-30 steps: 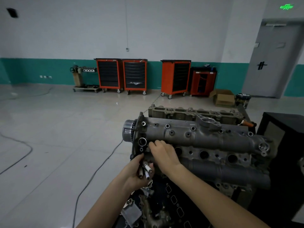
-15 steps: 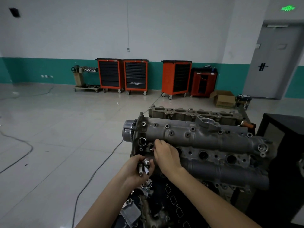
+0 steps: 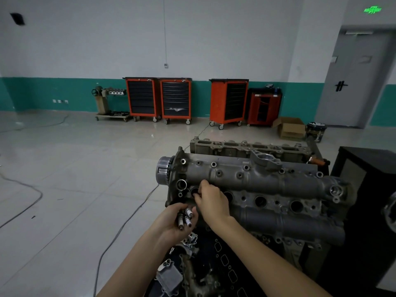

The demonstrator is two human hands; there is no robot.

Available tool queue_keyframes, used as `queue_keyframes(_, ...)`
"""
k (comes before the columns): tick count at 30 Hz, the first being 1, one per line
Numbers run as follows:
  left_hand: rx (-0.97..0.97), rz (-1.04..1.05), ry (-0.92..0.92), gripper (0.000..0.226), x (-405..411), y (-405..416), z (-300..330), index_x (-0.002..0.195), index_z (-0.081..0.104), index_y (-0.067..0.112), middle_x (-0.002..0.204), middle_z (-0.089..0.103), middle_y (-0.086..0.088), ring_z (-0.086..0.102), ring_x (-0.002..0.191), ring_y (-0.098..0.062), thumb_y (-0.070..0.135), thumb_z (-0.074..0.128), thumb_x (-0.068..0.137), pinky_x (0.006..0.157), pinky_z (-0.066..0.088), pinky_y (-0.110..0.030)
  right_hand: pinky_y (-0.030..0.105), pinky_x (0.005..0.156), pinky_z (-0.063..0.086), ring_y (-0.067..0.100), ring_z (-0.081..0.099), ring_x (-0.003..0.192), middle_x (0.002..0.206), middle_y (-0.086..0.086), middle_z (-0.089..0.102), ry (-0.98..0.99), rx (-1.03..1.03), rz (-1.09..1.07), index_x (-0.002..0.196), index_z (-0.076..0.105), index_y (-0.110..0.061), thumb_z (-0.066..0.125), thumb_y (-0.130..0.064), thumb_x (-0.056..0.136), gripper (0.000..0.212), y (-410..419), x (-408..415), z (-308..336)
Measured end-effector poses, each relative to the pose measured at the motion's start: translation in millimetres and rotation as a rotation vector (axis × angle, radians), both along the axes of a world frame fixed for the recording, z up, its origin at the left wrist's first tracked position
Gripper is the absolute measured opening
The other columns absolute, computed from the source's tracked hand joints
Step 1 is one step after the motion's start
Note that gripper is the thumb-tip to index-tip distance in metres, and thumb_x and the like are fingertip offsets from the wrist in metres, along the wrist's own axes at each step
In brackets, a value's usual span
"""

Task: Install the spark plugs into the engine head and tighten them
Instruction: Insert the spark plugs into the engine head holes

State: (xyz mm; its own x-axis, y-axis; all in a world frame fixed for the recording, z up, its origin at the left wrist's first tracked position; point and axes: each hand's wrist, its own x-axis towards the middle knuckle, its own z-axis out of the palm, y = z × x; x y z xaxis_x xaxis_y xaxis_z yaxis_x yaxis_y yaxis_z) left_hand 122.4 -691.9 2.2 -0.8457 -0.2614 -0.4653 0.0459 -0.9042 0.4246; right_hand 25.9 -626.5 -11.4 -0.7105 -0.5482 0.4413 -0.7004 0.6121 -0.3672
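Left hand (image 3: 171,224) gripping spare spark plugs (image 3: 186,217) just below engine head (image 3: 267,189). Right hand (image 3: 212,202) fingers curled at first plug hole (image 3: 194,191); plug there hidden, grip unclear.

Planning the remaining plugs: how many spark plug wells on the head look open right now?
4: first well at the right hand fingertips, second partly behind that hand, third, fourth. Depths unseen.

Dim, flat light; edges warped
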Motion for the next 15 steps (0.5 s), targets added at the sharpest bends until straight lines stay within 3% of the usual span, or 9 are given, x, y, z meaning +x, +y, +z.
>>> queue_keyframes(3, -0.034, -0.013, -0.013, 0.020, -5, 5, -1, 0.079, 0.050, -0.003, 0.074, 0.045, -0.015, 0.045, 0.062, -0.021, 0.002, 0.040, 0.096, 0.045, 0.055, -0.031, 0.026, 0.065, 0.044, 0.014, 0.058, 0.081, 0.090, -0.001, 0.059, -0.100, -0.262, 0.075, 0.091, 0.052, -0.016, 0.049, -0.021, 0.091, 0.007, 20, -2, -2)
queue_keyframes(5, -0.031, -0.029, -0.003, 0.017, -10, 11, 1, 0.085, 0.053, -0.006, 0.078, 0.053, -0.018, 0.057, 0.064, -0.024, 0.003, 0.044, 0.096, 0.044, 0.055, -0.033, 0.025, 0.065, 0.045, 0.005, 0.056, 0.073, 0.081, -0.010, 0.058, -0.165, -0.393, 0.168, 0.083, 0.052, -0.022, 0.051, -0.022, 0.090, 0.007, 39, -4, -4)
queue_keyframes(9, -0.072, 0.003, 0.048, 0.016, -25, 33, 6, 0.086, 0.060, -0.006, 0.076, 0.066, -0.020, 0.067, 0.064, -0.025, 0.005, 0.052, 0.093, 0.044, 0.055, -0.031, 0.031, 0.058, 0.046, 0.000, 0.055, 0.059, 0.063, -0.014, 0.059, -0.294, -0.407, 0.309, 0.075, 0.049, -0.032, 0.051, -0.057, 0.080, 0.025, 70, -8, -3)
queue_keyframes(11, -0.165, 0.030, 0.019, 0.020, -33, 40, 5, 0.079, 0.060, -0.004, 0.064, 0.067, -0.015, 0.066, 0.051, -0.020, 0.008, 0.054, 0.093, 0.042, 0.053, -0.025, 0.028, 0.055, 0.043, 0.001, 0.049, 0.054, 0.061, -0.011, 0.052, -0.258, -0.352, 0.308, 0.082, 0.048, -0.033, 0.052, -0.069, 0.071, 0.039, 82, -10, -4)
queue_keyframes(13, -0.250, 0.035, 0.001, 0.019, -39, 43, 2, 0.079, 0.060, -0.001, 0.070, 0.064, -0.014, 0.064, 0.051, -0.018, 0.012, 0.055, 0.092, 0.045, 0.053, -0.022, 0.022, 0.052, 0.039, 0.001, 0.047, 0.054, 0.060, -0.013, 0.049, -0.198, -0.319, 0.354, 0.084, 0.046, -0.032, 0.055, -0.067, 0.071, 0.039, 89, -8, -6)
queue_keyframes(15, -0.297, 0.039, -0.013, 0.019, -42, 45, 0, 0.081, 0.059, 0.000, 0.077, 0.060, -0.013, 0.061, 0.060, -0.019, 0.015, 0.056, 0.091, 0.048, 0.052, -0.021, 0.012, 0.050, 0.035, -0.001, 0.052, 0.056, 0.064, -0.021, 0.053, -0.142, -0.352, 0.398, 0.083, 0.045, -0.031, 0.058, -0.048, 0.082, 0.021, 90, -5, -8)
